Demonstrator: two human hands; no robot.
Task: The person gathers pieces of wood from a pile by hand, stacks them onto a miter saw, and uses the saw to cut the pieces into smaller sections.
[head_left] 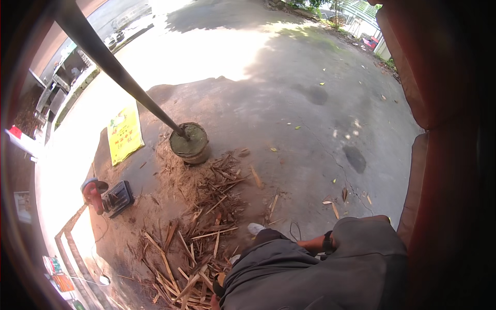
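far l: red/black power tool (105,198), prob a saw, on the concrete ground (305,144). next, yellow sack (125,136) lying flat. then bucket (191,155) w/ grey fill & a metal pole (122,77) slanting up out of it, sawdust (173,168) round its foot. wood strips (194,281) in a loose heap from there to the lower edge, near the l hand (214,301); only a bit shows, can't tell if spread or gripping. r hand (311,244), part hidden by the trouser leg (266,266), same: can't tell. progress, my guess: lots of wood alrdy in thin strips, but loose & unsorted; what's left is unclear.
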